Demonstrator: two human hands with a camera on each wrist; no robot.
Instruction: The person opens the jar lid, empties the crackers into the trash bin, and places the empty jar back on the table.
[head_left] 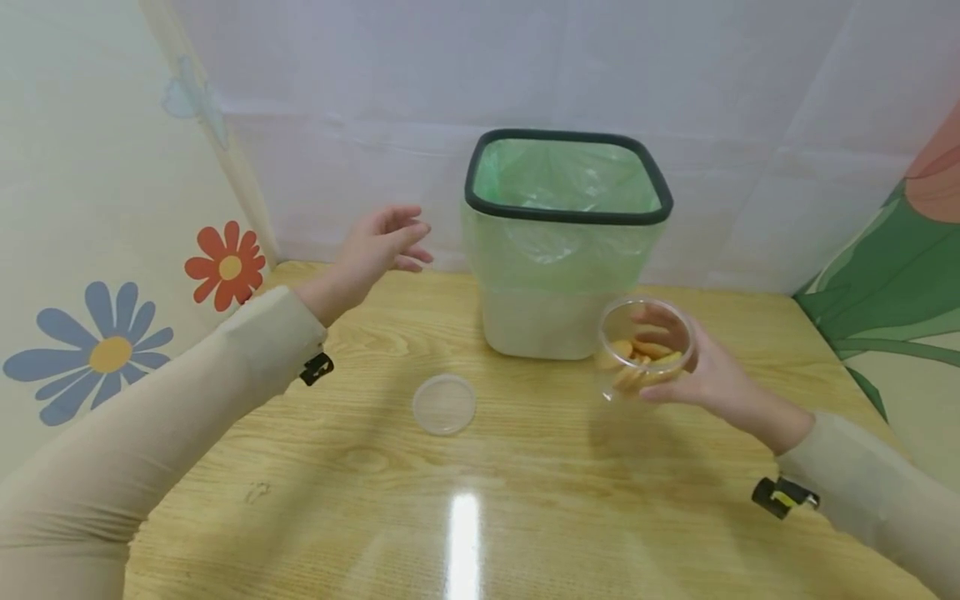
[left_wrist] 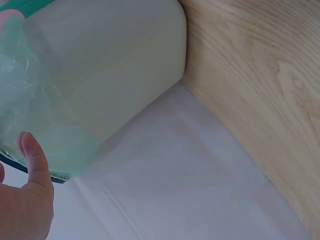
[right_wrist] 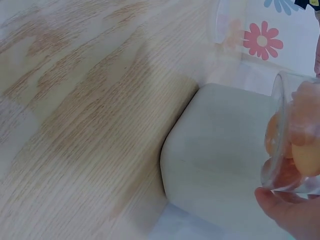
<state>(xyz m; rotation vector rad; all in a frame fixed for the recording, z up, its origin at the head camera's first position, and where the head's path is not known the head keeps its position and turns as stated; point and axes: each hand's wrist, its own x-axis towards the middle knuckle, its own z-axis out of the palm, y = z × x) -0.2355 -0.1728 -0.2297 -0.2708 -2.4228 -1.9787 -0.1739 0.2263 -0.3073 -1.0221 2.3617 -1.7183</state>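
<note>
Round lid [head_left: 444, 405] apparently already off, below centre, the right hand [head_left: 712, 375] at centre right grips a clear jar [head_left: 610, 380], its orange-yellow pieces [head_left: 637, 358] not yet out, while the empty left hand [head_left: 384, 243] hangs loose left of the lined wastebin [head_left: 540, 323].

The bin [head_left: 540, 321] is off-white with a black rim [head_left: 570, 217] and pale green liner [head_left: 562, 173], the cup [head_left: 609, 373] and lid [head_left: 444, 405] clear, the pieces [head_left: 643, 353] orange-yellow, the table [head_left: 375, 500] yellowish wood-grained, the sleeves [head_left: 217, 392] beige, the red flower [head_left: 227, 267] and blue flower [head_left: 96, 357] yellow-centred.
</note>
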